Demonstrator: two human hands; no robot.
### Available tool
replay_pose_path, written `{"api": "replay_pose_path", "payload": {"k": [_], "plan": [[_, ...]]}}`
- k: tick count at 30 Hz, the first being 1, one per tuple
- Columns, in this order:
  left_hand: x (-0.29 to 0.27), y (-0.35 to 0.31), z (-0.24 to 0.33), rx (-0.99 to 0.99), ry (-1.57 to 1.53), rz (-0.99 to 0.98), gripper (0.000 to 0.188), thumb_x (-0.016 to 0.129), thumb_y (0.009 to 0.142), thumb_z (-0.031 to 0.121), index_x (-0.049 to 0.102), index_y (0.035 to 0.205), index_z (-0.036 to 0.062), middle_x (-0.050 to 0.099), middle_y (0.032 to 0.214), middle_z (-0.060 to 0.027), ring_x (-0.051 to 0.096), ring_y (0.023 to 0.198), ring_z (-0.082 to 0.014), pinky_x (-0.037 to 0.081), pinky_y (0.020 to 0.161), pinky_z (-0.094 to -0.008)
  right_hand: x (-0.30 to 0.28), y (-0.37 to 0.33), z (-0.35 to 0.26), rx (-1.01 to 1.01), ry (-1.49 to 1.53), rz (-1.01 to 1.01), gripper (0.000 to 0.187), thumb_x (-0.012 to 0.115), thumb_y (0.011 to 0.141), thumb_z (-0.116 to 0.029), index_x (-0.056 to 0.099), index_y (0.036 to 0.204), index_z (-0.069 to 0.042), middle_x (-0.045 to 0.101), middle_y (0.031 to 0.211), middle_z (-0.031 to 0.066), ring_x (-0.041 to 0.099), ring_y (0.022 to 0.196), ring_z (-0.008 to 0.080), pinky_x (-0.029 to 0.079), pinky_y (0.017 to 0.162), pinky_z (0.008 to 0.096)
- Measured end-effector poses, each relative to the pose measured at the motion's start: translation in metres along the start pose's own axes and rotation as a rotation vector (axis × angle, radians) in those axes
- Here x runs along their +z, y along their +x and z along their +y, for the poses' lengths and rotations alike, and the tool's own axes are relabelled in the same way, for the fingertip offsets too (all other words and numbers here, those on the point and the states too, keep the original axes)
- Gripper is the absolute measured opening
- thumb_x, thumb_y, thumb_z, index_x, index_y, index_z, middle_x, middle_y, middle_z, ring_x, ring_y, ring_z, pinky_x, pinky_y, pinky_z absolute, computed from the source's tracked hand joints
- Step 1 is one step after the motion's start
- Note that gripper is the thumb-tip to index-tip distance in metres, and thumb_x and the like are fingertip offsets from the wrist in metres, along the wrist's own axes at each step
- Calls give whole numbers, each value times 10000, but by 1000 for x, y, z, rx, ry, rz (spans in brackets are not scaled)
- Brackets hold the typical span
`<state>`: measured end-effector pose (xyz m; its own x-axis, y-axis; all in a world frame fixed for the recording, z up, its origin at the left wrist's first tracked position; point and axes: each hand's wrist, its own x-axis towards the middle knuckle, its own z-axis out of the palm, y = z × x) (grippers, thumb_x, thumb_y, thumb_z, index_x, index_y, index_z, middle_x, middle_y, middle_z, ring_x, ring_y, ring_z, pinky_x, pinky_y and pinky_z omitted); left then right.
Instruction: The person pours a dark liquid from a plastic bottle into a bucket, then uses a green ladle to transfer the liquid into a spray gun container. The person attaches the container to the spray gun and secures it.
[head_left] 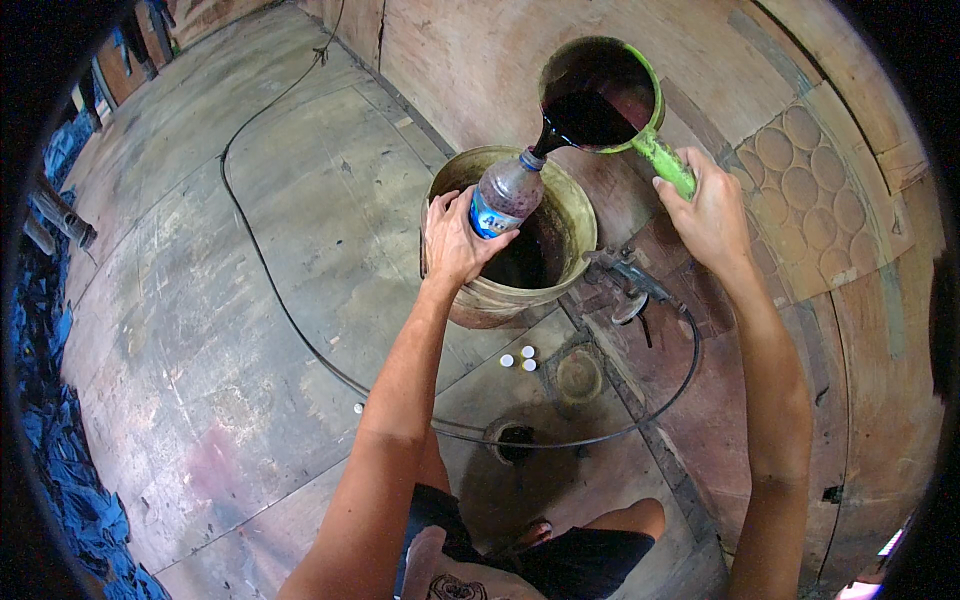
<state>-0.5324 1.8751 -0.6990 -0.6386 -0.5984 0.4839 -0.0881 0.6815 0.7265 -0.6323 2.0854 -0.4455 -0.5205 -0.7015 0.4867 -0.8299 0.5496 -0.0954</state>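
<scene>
My left hand [462,240] grips a clear plastic bottle [510,188] with a blue label, holding it tilted over a large pale bucket [578,215]. Dark liquid lies low inside that bucket. My right hand [708,208] is closed round the handle of a green dipper [655,95], raised above and to the right of the bottle. The dipper is tipped, and dark liquid [595,118] runs from its lip at the bottle's mouth. Dark specks cling to the inside of the bottle.
A spray gun [632,275] beside the bucket joins a black hose [262,240] curving across the floor. Three white caps [528,352] lie near a round lid-like disc [579,375]. A small dark-filled container [513,440] stands by my legs. Blue cloth [60,450] is heaped at far left.
</scene>
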Motion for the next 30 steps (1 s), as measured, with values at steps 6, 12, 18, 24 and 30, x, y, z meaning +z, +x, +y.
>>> {"api": "replay_pose_path", "payload": {"k": [6,12,18,24,30], "plan": [[0,0,0,-2,12,-4,860,847,642,522,600,1308,38,649,1240,-190,520,1243,-373,409,1075,-473,-1,0,1,-12,-5,-2,235,715,825,-149,624,972,10,640,792,272,656,776,463,499,685,492],[-2,0,2,-9,14,-13,873,864,638,511,595,1319,35,639,1248,-184,525,1243,-355,413,1076,-467,0,0,-1,-4,0,2,234,712,831,-150,628,980,9,642,785,273,657,767,464,499,679,491],[-1,0,2,-7,22,-15,875,872,636,505,595,1324,41,635,1248,-177,533,1229,-343,418,1072,-461,-1,-2,-3,34,-46,-51,309,713,850,-169,625,1061,39,664,874,263,676,845,434,510,743,450],[-1,0,1,-3,21,-11,878,871,635,509,593,1329,49,635,1247,-174,534,1224,-340,428,1066,-458,2,-1,-4,29,-51,-49,287,713,849,-164,624,1037,34,661,863,257,671,828,434,506,731,459],[-2,0,2,-4,27,-10,874,871,632,510,597,1323,51,637,1238,-175,534,1222,-340,433,1061,-458,2,-2,-6,35,-59,-62,270,710,849,-152,618,1026,31,655,851,259,668,818,438,503,719,462]]}}
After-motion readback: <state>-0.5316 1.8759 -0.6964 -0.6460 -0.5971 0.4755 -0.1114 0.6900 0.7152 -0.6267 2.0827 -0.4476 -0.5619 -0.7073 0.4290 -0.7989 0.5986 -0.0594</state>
